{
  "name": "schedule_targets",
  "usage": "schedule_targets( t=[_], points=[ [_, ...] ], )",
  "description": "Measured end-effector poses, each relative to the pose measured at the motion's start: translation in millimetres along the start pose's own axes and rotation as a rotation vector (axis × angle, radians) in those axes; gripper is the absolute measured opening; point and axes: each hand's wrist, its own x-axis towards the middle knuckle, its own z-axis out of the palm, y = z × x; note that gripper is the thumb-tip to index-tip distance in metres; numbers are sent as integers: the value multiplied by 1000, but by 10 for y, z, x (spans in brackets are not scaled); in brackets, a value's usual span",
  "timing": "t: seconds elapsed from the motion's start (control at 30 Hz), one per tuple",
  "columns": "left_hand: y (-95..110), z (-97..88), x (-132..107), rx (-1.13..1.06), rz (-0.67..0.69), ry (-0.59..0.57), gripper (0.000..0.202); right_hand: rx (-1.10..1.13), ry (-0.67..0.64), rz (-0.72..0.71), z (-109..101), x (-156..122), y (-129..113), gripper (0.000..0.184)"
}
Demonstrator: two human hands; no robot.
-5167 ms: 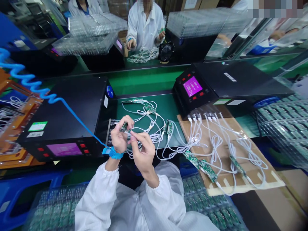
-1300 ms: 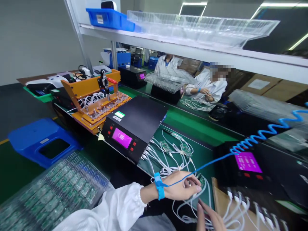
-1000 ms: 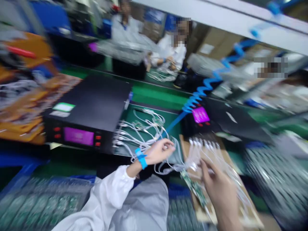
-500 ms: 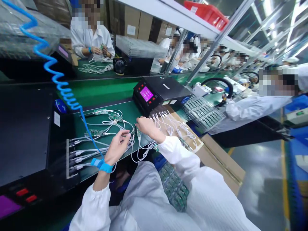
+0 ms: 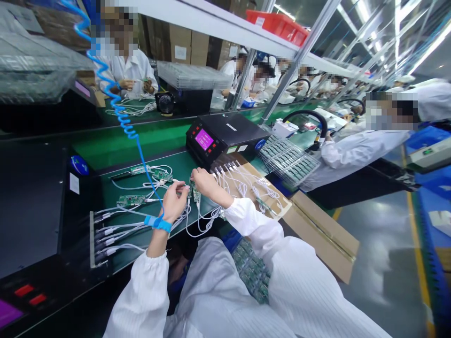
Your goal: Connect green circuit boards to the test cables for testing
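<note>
Green circuit board [image 5: 196, 194] sits right by the right hand's [image 5: 207, 184] bent fingers, left hand [image 5: 175, 201] curled near it; whether either grips anything, I can't tell!

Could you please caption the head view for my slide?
Left hand and right hand at green circuit boards amid white cables.

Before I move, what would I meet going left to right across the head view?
Large black box, green circuit board, left hand, right hand, clear tray of boards, yellow floor line at far right.

White cables [image 5: 213, 215] underneath; blue cord [image 5: 131, 133] above
</note>
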Motion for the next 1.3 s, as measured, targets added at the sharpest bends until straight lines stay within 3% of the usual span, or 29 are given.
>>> schedule_targets(
  t=[0.13, 0.3, 0.4, 0.5, 0.6, 0.8, 0.9, 0.97, 1.03, 1.13, 1.2, 1.3],
  points=[
    [-8, 213, 146, -18, 1, -27, 29, 247, 123, 2, -52, -190, -1, 20],
    [56, 368, 118, -71, 39, -126, 24, 322, 86, 135, -26, -335, -11, 26],
    [88, 380, 97, -118, 41, -143, 25, 527, 70, 159, 28, -366, 6, 24],
    [85, 364, 111, -208, -48, -30, 23, 769, 89, 160, 112, -427, 8, 27],
    [72, 390, 117, -383, -144, 61, 25, 840, 106, 163, 217, -539, -44, 21],
    [225, 441, 232, -668, -128, 247, 17, 1035, 82, 163, 385, -704, -194, 12],
    [376, 299, 391, -734, -70, 433, 13, 1019, 58, 131, 421, -696, -230, 14],
    [442, 194, 436, -738, -69, 456, 14, 869, 92, 126, 430, -643, -255, 17],
    [451, 132, 382, -691, -120, 365, 15, 648, 138, 155, 427, -564, -280, 21],
    [367, 115, 164, -439, -235, 124, 29, 386, 122, 163, 392, -473, -281, 27],
    [283, 121, 19, -253, -277, 4, 37, 317, 110, 148, 352, -458, -234, 30],
    [181, 121, -90, -153, -295, -76, 39, 265, 107, 151, 291, -438, -125, 32]
  ],
)
